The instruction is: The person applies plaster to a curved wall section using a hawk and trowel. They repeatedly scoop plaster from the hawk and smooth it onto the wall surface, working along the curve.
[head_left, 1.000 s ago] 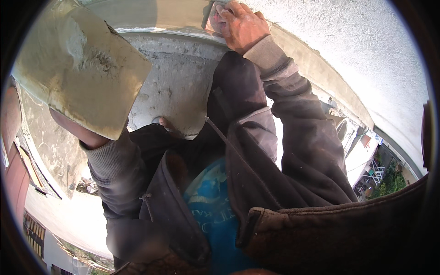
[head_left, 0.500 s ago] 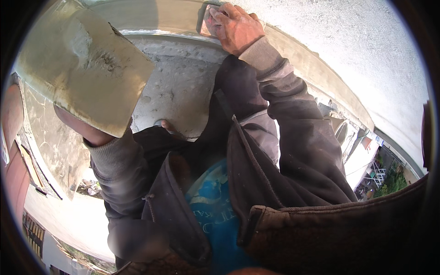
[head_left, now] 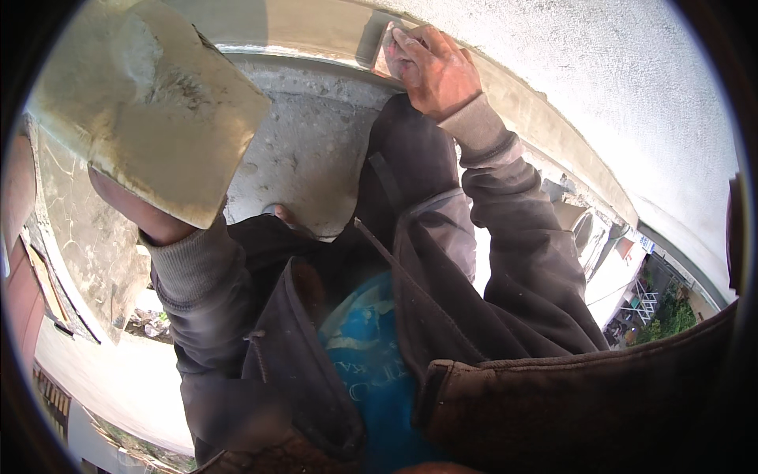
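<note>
My left hand [head_left: 126, 197], mostly hidden, holds up a broad square board [head_left: 166, 126] smeared with grey-beige plaster at the upper left; its fingers are out of sight beneath it. My right hand [head_left: 434, 67] is closed on a small flat pinkish, dusty tool [head_left: 383, 55], pressed against a band of smooth damp render [head_left: 320, 24] along the top edge of the view. A rougher grey concrete ledge [head_left: 288, 142] lies below that band, beside my dark-clothed leg, with part of a bare foot [head_left: 284, 213] at its lower end.
A white textured wall [head_left: 632, 95] curves down the right side. A cracked concrete surface [head_left: 87, 229] and a reddish surface [head_left: 20, 292] are at the left. Far below on the right are a white metal frame [head_left: 643, 304] and green plants [head_left: 675, 312].
My right hand and the tool slid slightly left, then moved right and downward along the render band. The board in my left hand has shifted a little up and to the right.
</note>
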Demonstrator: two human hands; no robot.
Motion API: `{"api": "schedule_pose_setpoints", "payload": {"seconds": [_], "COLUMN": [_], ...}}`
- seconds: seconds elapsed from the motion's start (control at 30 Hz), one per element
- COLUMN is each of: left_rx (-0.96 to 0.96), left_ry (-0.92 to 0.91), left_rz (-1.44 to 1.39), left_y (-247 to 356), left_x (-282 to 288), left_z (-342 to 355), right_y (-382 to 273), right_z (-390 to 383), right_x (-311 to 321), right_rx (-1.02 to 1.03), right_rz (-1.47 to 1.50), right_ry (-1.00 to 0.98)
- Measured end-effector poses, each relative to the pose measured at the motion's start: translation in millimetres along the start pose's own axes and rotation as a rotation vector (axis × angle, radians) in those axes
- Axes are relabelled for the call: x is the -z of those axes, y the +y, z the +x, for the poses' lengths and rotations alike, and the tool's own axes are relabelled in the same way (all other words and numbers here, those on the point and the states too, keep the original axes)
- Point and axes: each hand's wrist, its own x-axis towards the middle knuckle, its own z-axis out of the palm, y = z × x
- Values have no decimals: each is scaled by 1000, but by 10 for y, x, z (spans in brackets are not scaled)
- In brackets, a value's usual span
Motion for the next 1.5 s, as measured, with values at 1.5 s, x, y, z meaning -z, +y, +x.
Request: {"api": "schedule_pose_setpoints", "payload": {"seconds": [1.5], "left_rx": [-261], "left_ry": [-91], "left_rz": [328], "left_y": [-69], "left_x": [-151], "left_z": [293], "right_y": [-504], "right_z": [573], "right_x": [-467], "right_rx": [76], "right_rz": [-173], "right_ry": [-16]}}
